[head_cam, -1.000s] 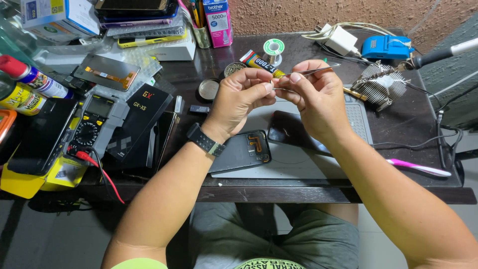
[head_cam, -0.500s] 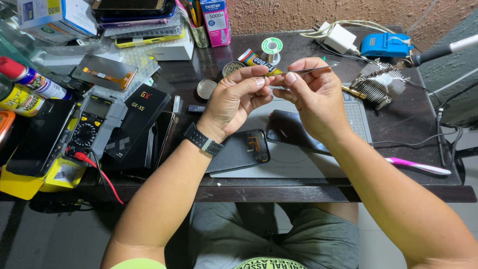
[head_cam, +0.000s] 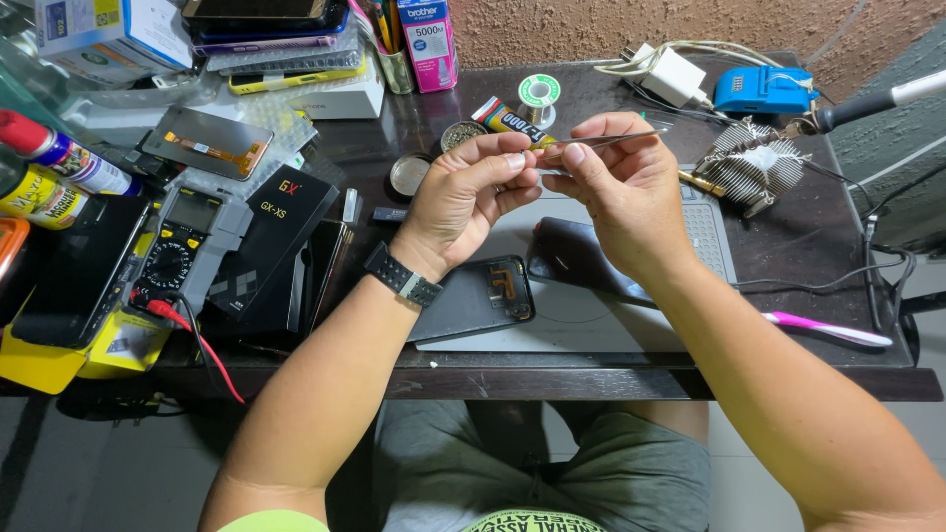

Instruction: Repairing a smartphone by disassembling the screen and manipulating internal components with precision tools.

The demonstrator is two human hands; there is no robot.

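1. Right hand (head_cam: 631, 202): fingers pinched on metal tweezers (head_cam: 601, 141), held above the counter (head_cam: 788, 246).
2. Left hand (head_cam: 463, 197): fingertips closed together at the tweezers' tip.
3. Pink upright carton (head_cam: 428, 39): counter's rear.
4. Black flat box (head_cam: 276, 232): left side.

Multimeter (head_cam: 182, 251) left; pink toothbrush (head_cam: 826, 330) right edge; heatsink fan (head_cam: 751, 169), solder spool (head_cam: 539, 93) behind.
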